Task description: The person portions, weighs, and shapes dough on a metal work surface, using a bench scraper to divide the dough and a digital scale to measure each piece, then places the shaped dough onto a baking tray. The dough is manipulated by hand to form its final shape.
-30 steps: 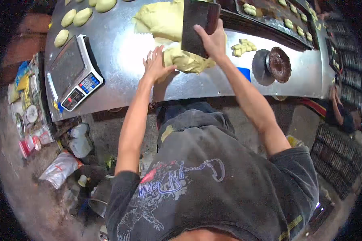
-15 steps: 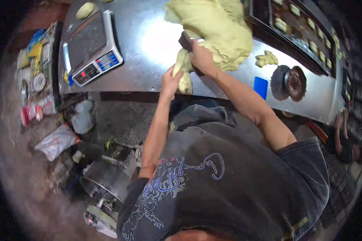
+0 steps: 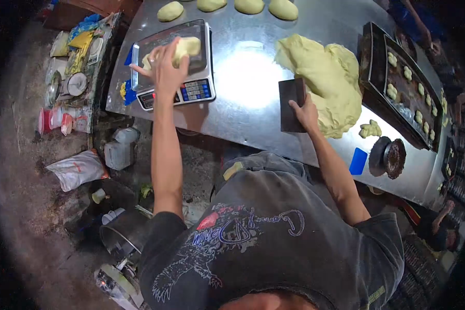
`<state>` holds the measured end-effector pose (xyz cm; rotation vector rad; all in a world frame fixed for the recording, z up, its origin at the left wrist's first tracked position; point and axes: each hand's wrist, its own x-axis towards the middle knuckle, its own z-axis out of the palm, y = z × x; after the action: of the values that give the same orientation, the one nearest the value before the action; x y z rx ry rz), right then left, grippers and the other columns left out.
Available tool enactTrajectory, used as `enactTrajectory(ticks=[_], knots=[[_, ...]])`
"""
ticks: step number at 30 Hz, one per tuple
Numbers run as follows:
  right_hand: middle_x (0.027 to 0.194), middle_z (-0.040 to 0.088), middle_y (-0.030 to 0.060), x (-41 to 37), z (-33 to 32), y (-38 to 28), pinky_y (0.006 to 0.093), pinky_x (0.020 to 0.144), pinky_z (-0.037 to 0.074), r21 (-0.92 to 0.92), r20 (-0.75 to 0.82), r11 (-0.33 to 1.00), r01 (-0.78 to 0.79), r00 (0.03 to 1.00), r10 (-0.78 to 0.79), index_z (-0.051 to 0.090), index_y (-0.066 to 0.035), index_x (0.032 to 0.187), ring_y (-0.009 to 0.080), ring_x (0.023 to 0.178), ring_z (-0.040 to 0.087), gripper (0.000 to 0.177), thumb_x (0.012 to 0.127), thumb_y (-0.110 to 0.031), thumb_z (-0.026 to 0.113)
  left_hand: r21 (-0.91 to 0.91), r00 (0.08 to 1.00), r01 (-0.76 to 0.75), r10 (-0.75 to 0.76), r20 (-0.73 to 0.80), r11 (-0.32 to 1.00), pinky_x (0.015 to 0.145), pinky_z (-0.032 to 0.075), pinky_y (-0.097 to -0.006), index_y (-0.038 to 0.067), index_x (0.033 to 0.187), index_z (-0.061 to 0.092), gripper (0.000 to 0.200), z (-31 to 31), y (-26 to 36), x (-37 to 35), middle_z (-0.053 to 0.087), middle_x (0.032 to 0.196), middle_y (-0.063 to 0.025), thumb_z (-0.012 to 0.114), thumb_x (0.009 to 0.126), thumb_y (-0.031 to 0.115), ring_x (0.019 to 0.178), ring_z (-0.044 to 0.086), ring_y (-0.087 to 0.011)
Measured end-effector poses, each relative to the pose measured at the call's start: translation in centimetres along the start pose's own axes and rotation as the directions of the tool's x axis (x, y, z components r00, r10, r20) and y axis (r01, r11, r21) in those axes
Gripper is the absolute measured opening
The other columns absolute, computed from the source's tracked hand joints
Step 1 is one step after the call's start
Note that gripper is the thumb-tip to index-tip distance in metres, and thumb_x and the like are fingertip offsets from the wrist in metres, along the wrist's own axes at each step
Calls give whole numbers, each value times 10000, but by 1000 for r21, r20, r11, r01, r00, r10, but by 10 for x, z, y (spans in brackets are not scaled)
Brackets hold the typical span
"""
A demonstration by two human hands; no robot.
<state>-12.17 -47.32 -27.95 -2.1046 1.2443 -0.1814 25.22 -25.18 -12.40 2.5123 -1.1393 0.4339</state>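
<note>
Two hands are working. The left hand (image 3: 165, 67) is closing loosely over a dough piece (image 3: 189, 46) lying on the pan of the scale (image 3: 194, 90). The right hand (image 3: 306, 111), right of the scale, is gripping a dark scraper (image 3: 290, 101) by its near edge, just beside the big dough mass (image 3: 328, 77). Four dough balls (image 3: 249, 5) are sitting beyond the scale. The piece is probably handling soft, light and tacky, so cupping it from underneath is looking safer than pinching.

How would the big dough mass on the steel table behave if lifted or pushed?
The dough mass would likely sag and stretch: it lies slumped in soft folds. Probably heavy, given its bulk beside the scraper. It may stick rather than slide on the table.
</note>
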Motion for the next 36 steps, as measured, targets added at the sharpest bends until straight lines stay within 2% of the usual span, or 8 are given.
enactTrajectory(ticks=[4, 8, 10, 12, 18, 25, 32, 36], knots=[[1009, 705, 252, -3, 6, -10, 501, 824, 517, 83, -113, 996, 13, 994, -4, 557, -10, 1216, 445, 936, 676, 534, 854, -342, 766, 338, 934, -70, -57, 352, 938, 1060, -183, -796, 327, 1433, 576, 584, 19, -56, 27, 621, 1405, -34, 543, 937, 633, 1428, 416, -316], [1046, 691, 225, -40, -3, -42, 451, 855, 510, 300, -113, 952, 67, 993, -35, 637, 25, 1163, 384, 963, 659, 398, 826, -123, 786, -142, 924, 220, -160, 347, 965, 1101, -122, -748, 278, 1299, 680, 444, 9, -40, 33, 756, 927, -27, 506, 994, 551, 981, 714, -241], [1117, 691, 203, -74, -12, -58, 398, 907, 508, 417, -87, 907, 61, 996, -26, 587, 28, 1268, 290, 1019, 666, 497, 867, -183, 793, -413, 882, 421, -259, 394, 807, 883, 503, -406, 156, 1245, 694, 372, -18, 13, 23, 688, 797, -47, 554, 1027, 423, 784, 689, -163], [1157, 690, 152, -91, -17, -43, 372, 933, 502, 543, -92, 838, 59, 996, -10, 562, 25, 1312, 238, 1065, 650, 532, 893, -212, 789, -612, 926, 336, -130, 355, 716, 655, 498, -300, 105, 1247, 681, 345, 9, 38, -3, 673, 800, -40, 562, 1039, 354, 742, 669, -118], [1164, 658, 127, -116, -83, 53, 387, 865, 566, 991, -90, 132, 15, 804, 587, 552, 20, 1297, 256, 1012, 668, 497, 883, -123, 787, -785, 668, 414, 432, 606, 461, 971, 486, -329, 53, 1271, 662, 340, 46, 210, -93, 720, 999, -84, 539, 1063, 293, 992, 661, -163], [1189, 655, 111, -171, -156, 119, 364, 865, 565, 930, -213, 369, 4, 822, 528, 530, 6, 1333, 227, 1016, 672, 456, 926, -71, 722, -538, 861, -166, 388, 330, 826, 957, 489, -435, 17, 1131, 641, 338, 169, 341, -157, 640, 1072, -191, 763, 837, 129, 1064, 612, -375], [1160, 697, 188, -132, -125, 69, 382, 932, 505, 580, -204, 814, 9, 970, 135, 551, 57, 1292, 279, 1066, 669, 463, 902, -129, 718, -788, 759, 400, 313, 571, 468, 810, 540, -402, -3, 1033, 666, 242, 174, 303, -166, 679, 903, -175, 729, 849, 141, 868, 672, -333], [1050, 671, 324, -91, -56, 22, 473, 877, 519, 242, -64, 969, 60, 997, -46, 533, 43, 1183, 465, 1037, 659, 389, 890, -147, 702, -731, 851, 370, 107, 515, 573, 792, 544, -408, 21, 937, 709, 221, 118, 267, -205, 697, 915, -172, 707, 845, 222, 877, 698, -321]])
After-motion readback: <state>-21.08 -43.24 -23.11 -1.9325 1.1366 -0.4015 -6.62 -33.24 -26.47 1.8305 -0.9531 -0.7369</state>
